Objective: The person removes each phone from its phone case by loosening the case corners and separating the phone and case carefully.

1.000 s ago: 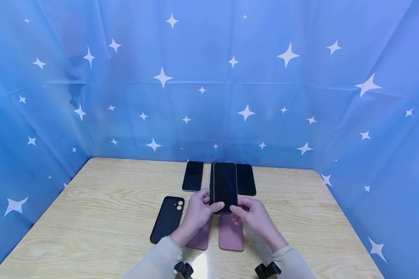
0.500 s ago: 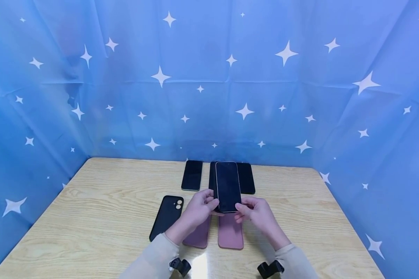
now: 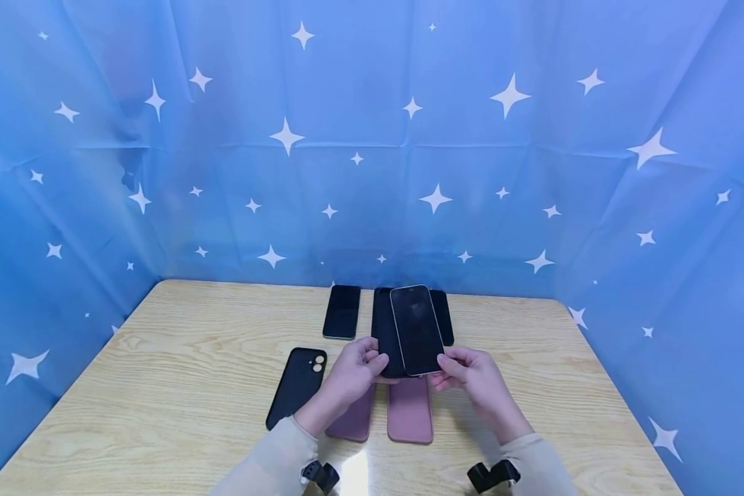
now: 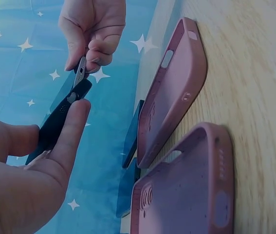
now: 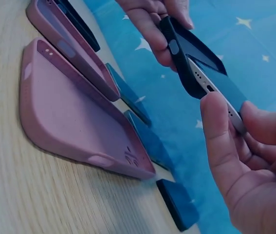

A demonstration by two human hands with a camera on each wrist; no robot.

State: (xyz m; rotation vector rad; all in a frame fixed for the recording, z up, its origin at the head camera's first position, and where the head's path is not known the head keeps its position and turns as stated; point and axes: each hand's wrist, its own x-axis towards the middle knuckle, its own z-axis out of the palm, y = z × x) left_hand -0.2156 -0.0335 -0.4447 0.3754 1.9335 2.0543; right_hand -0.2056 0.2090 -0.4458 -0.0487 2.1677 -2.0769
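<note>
My left hand (image 3: 355, 368) holds a black phone case (image 3: 386, 337) above the table, thumb on its near left edge. A dark-screened phone (image 3: 417, 331) with a light metal frame overlaps the case, its top angled left. My right hand (image 3: 474, 380) pinches the phone's lower right corner between thumb and fingers. Seen in the right wrist view, the phone's port edge (image 5: 211, 88) sticks out past the case's rim, so part of the phone lies outside the case. The left wrist view shows the case (image 4: 55, 122) gripped between thumb and a straight forefinger.
Two pink phone cases (image 3: 410, 412) (image 4: 181, 190) lie on the wooden table (image 3: 211, 358) below the hands. Another black phone case (image 3: 297, 386) lies to the left. Behind are a phone (image 3: 342, 312) and a second dark phone (image 3: 443, 318), partly covered. A starry blue curtain (image 3: 372, 124) closes the back.
The phone has shifted right and turned anticlockwise, uncovering more of the black case. My right hand has moved right with it, while my left hand moved slightly right early on, then stayed.
</note>
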